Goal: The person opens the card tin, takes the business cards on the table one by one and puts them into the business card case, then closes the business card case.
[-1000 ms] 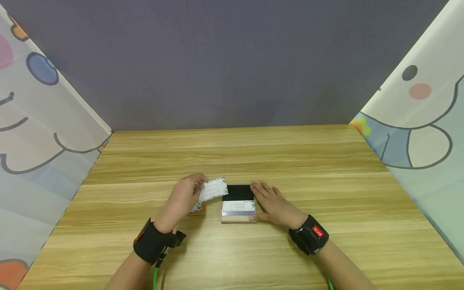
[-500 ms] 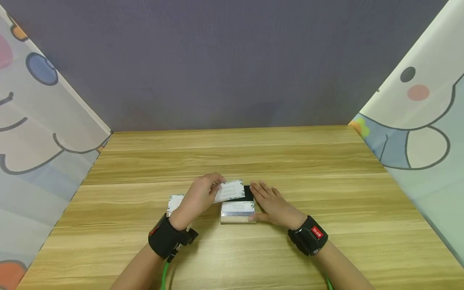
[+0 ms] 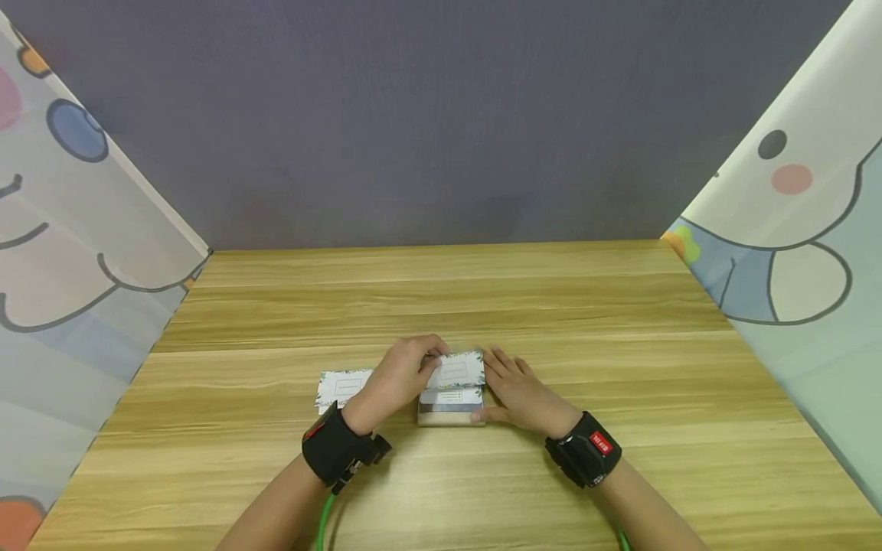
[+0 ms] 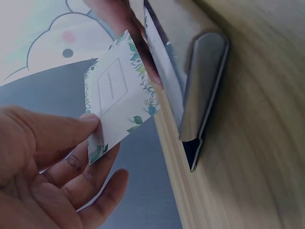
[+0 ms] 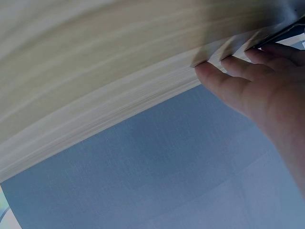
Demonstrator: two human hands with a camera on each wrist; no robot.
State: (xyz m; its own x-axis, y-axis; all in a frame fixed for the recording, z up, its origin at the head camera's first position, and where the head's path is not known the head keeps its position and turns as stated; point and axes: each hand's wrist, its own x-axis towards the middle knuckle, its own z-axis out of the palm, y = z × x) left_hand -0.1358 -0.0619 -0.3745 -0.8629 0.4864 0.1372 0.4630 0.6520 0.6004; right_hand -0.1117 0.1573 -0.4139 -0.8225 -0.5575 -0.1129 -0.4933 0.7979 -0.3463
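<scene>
My left hand (image 3: 398,376) pinches a white business card (image 3: 460,370) with a leafy border between thumb and fingers. The left wrist view shows this card (image 4: 114,90) tilted and apart from the metal card case (image 4: 207,71), whose lid stands folded back. From the head view the held card overlaps the far, black-lined half of the case (image 3: 451,419). Another printed card (image 3: 451,396) lies in the near half. My right hand (image 3: 527,398) lies along the right side of the case, fingers extended and thumb at its near corner. Its fingertips (image 5: 202,68) touch the tabletop.
Left of the case, partly behind my left wrist, white cards (image 3: 341,385) with leafy edges lie on the wooden table (image 3: 586,306). A grey panel (image 3: 441,130) rises at the back, with cartoon-printed panels at both sides. Green cables (image 3: 324,520) trail from the wrist bands.
My left hand has carried the card rightward from beside the case to over its black-lined half, uncovering the cards on the left. The right hand has stayed in place.
</scene>
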